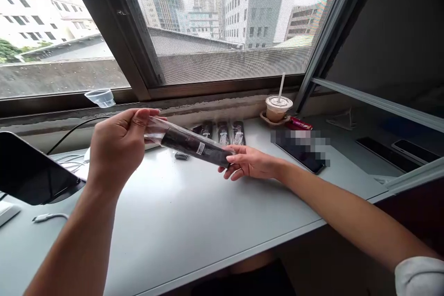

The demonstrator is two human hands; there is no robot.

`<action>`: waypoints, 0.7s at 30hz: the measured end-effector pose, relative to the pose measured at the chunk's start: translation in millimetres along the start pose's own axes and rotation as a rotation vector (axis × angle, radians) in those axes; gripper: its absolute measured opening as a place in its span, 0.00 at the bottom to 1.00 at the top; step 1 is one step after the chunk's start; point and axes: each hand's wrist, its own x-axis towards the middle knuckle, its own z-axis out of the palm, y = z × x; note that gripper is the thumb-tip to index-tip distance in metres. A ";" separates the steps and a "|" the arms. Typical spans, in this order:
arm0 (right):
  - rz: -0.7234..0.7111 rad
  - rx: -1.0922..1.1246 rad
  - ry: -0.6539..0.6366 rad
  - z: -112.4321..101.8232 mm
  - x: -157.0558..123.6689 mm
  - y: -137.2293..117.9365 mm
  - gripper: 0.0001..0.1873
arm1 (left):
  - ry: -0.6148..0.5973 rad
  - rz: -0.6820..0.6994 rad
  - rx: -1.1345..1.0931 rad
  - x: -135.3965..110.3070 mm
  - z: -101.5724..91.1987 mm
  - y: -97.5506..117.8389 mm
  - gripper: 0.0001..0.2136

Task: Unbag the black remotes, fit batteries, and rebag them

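Note:
A long black packet (187, 144), in a clear plastic sleeve with a white barcode label, is held slantwise above the desk. What is inside it I cannot tell. My left hand (118, 141) is closed on the loose end of the clear sleeve. At the lower end, my right hand (248, 163) grips the packet between thumb and fingers. Behind it, several similar dark wrapped packets (222, 133) lie side by side near the window wall. A small black object (181, 156) rests on the desk just below the held packet.
The white desk (180, 231) runs along a window. At the back right stands a lidded drink cup (278, 107) with a straw, near a red wrapper (299, 123). A phone (305, 155) lies right; a dark screen (34, 169) and white cable (50, 217) are left. A clear cup (101, 98) sits by the sill.

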 end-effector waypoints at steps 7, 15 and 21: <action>-0.018 -0.092 0.056 0.1 -0.1 0.6 0.22 | 0.069 0.293 0.298 1.5 -3.5 -18.4 0.20; 0.009 -0.266 0.054 -0.9 -4.0 -4.6 0.33 | -0.659 0.812 0.552 -29.5 39.5 -22.7 0.34; 0.031 -0.418 0.215 -6.0 -8.3 -11.7 0.18 | -0.804 0.629 0.650 -31.6 41.5 -41.2 0.28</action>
